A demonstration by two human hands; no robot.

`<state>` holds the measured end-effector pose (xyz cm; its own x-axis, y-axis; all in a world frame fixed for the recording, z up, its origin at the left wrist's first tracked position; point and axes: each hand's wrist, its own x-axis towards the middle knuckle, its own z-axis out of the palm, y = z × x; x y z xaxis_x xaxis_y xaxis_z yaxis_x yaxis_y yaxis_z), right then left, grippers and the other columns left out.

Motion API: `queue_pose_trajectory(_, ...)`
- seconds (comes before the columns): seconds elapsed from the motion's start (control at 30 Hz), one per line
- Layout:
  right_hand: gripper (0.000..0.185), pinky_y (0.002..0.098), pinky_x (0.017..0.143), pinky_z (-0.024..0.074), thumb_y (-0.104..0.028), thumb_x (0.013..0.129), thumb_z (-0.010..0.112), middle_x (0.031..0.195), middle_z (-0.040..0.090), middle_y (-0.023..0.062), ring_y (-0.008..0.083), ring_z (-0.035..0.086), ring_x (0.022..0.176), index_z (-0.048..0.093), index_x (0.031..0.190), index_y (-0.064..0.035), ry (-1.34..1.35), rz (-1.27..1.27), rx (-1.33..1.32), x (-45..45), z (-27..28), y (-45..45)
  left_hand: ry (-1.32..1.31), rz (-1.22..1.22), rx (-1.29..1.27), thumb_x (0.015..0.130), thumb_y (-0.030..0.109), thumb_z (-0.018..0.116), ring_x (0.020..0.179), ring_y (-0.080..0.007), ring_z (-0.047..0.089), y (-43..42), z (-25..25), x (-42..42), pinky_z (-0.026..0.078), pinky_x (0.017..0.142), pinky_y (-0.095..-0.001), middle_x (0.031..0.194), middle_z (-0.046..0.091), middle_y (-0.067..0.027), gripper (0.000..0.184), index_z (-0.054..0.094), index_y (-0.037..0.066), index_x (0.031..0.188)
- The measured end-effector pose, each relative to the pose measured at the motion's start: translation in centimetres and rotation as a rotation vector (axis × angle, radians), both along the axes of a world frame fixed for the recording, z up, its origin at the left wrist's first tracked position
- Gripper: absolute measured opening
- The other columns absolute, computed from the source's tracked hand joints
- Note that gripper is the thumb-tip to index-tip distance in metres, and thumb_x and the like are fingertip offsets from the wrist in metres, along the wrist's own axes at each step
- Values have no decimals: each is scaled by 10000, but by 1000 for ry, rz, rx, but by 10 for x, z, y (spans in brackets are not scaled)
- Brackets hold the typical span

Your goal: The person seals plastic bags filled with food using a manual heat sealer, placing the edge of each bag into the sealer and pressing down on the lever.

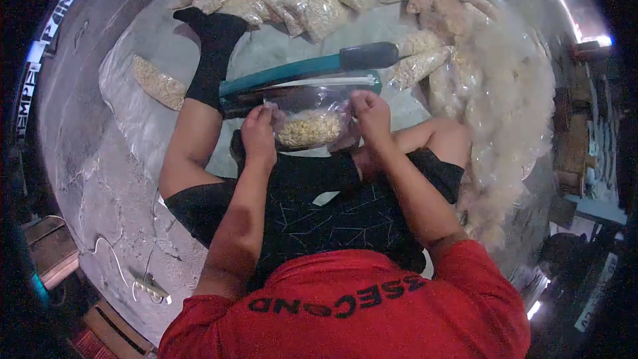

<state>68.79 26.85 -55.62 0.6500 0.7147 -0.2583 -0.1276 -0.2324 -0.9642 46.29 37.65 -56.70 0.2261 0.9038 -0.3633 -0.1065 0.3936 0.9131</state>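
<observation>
A clear plastic bag (310, 128) of small pale pieces lies in front of my crossed legs. My left hand (258, 134) pinches its upper left corner and my right hand (371, 118) pinches the upper right one. The bag's top edge meets a teal bag sealer (299, 84) with a white strip along it. Raised over that strip is the sealer's long teal lever (286, 73), which ends in a dark grip (369, 56). The pieces sit low in the bag, and its upper part is see-through.
Filled bags (279, 3) are heaped at the far side, with more bags (465, 86) along the right. One filled bag (158, 82) lies alone on the left of the pale sheet (149, 36). A power strip (153, 290) with a white cord lies on the floor, lower left.
</observation>
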Motion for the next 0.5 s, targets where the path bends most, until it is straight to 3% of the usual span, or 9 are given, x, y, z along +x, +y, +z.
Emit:
queue_pose_trajectory(0.1, 304, 297, 644, 491, -282, 987, 632, 811, 688, 54, 119, 603, 717, 701, 1006, 14, -128, 59, -57, 5, 1, 12, 46, 26, -91, 1019, 264, 565, 886, -202, 639, 7, 9, 6, 503, 823, -351, 943, 670, -73, 242, 639, 35, 1045)
queue_pose_trajectory(0.17, 319, 302, 646, 488, -287, 988, 629, 803, 693, 57, 120, 604, 711, 710, 988, 21, -329, 51, -78, 11, -6, 18, -164, 92, -118, 995, 229, 613, 832, -161, 608, 7, 14, 9, 458, 815, -313, 880, 669, -39, 214, 669, 23, 1004)
queue_pose_trajectory(0.5, 324, 291, 651, 485, -294, 992, 618, 785, 692, 54, 113, 595, 695, 718, 956, 13, -219, -7, -78, 12, -11, 19, -44, 208, -40, 982, 167, 616, 850, -163, 593, 7, 0, 22, 448, 819, -312, 922, 665, -49, 184, 675, -6, 1004)
